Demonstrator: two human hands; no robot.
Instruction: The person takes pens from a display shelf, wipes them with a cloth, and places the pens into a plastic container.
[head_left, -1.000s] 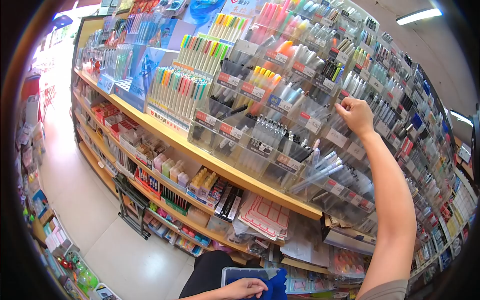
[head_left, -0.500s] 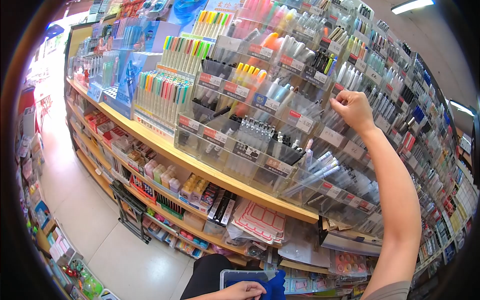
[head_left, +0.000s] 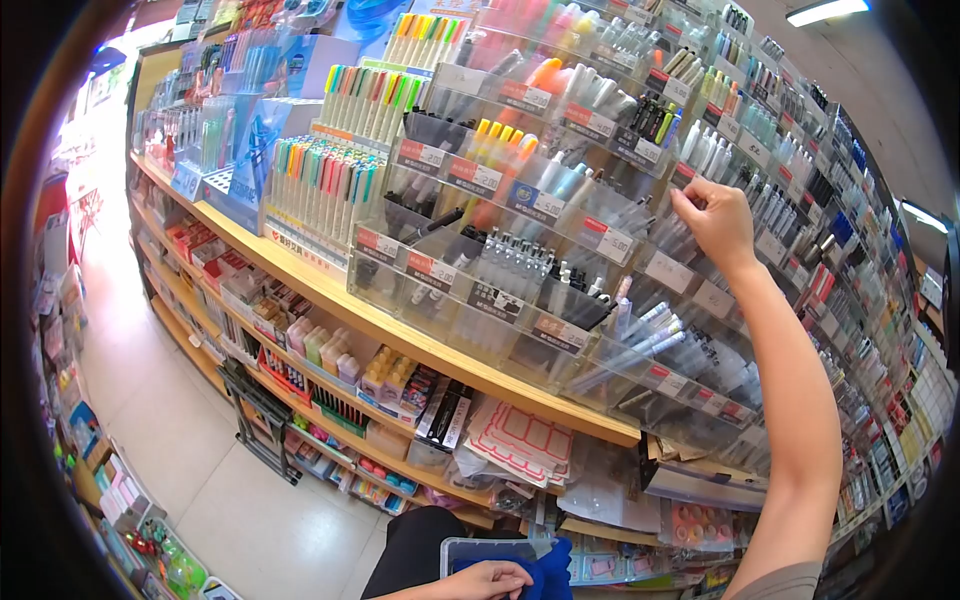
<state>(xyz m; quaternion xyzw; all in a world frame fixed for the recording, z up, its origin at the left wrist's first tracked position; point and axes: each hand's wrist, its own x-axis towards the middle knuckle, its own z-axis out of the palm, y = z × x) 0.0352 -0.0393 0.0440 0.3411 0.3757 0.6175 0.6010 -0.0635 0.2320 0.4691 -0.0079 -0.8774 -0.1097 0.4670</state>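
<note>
My right hand (head_left: 715, 220) is raised in front of the tiered clear pen rack (head_left: 560, 330). Its fingers are curled into a pinch, close to a row of pens (head_left: 675, 235); whatever might be between the fingertips is too small to make out. Low in the view, my left hand (head_left: 492, 577) is closed on a blue cloth (head_left: 545, 572) lying over a clear plastic box (head_left: 462, 549). White-barrelled pens (head_left: 645, 340) lean in a lower compartment, below and left of my right hand. Price labels (head_left: 606, 240) run along the rack's fronts.
Coloured markers (head_left: 330, 185) stand in a display at the left on a wooden shelf edge (head_left: 420, 345). Lower shelves hold bottles (head_left: 385, 375) and red-printed sheets (head_left: 520, 440). A folded black stool (head_left: 258, 415) leans at the shelves above the tiled floor (head_left: 240, 520).
My right hand has shifted slightly right against the rack, its fingers still curled. The view has moved a little. My left hand stays on the blue cloth.
</note>
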